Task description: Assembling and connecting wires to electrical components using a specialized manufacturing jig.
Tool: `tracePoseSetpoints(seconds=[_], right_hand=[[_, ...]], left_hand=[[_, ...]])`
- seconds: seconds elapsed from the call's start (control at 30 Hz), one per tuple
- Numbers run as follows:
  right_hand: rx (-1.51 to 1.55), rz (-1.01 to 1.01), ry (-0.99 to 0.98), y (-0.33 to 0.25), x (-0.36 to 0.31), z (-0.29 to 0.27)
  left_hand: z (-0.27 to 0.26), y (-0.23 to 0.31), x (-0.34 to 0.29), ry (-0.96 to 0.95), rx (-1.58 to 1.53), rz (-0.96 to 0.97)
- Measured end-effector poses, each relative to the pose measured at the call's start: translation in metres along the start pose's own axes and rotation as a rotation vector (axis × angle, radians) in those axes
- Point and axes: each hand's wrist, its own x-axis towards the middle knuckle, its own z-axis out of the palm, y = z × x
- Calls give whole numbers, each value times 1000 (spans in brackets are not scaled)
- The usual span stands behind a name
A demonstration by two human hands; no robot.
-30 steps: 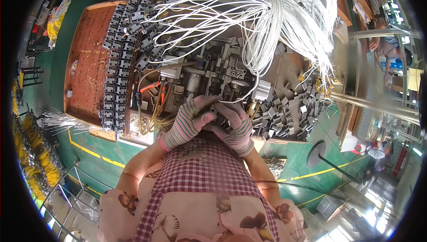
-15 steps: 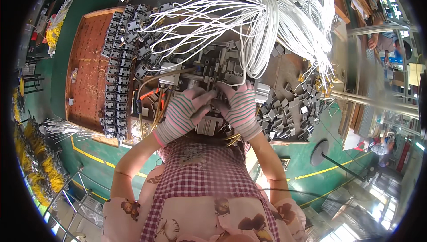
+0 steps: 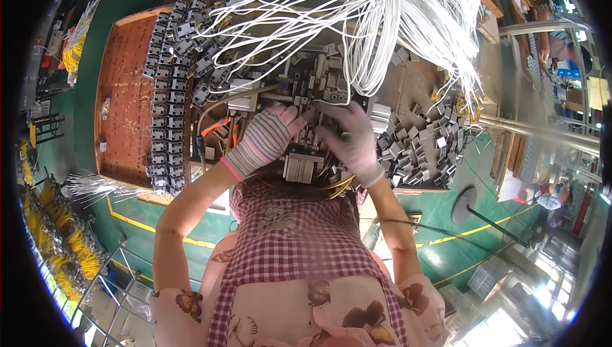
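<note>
Both my hands wear pale striped gloves and work at a metal fixture in the middle of the bench. My left hand has its fingers curled together at the fixture's centre; whatever lies between the tips is hidden. Facing it from the right, my right hand is smeared by motion, its fingertips beside the fixture. A white cable from the large bundle reaches down to the fixture just by the right fingertips. Whether those fingers touch the cable I cannot tell. Below the hands sits a grey metal block.
Rows of small grey-black housings line the edge of a brown wooden board on the left. Loose grey metal pieces are heaped at right. An orange-handled tool lies left of the fixture. A round black disc on a pole stands at right.
My right hand has shifted slightly right and turned, its thumb moving apart from the left hand. My left hand has moved slightly up, staying at the fixture.
</note>
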Motion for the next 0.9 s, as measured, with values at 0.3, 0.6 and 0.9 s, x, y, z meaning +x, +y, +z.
tracePoseSetpoints(seconds=[0.3,0.6,0.9], right_hand=[[-53,-335,22,-20,67,-2],[77,-217,-54,-31,70,-2],[250,-134,335,-38,28,-73]], left_hand=[[9,-8,-2,15,80,100],[11,-12,-2,23,94,162],[15,-4,-15,247,-598,-129]])
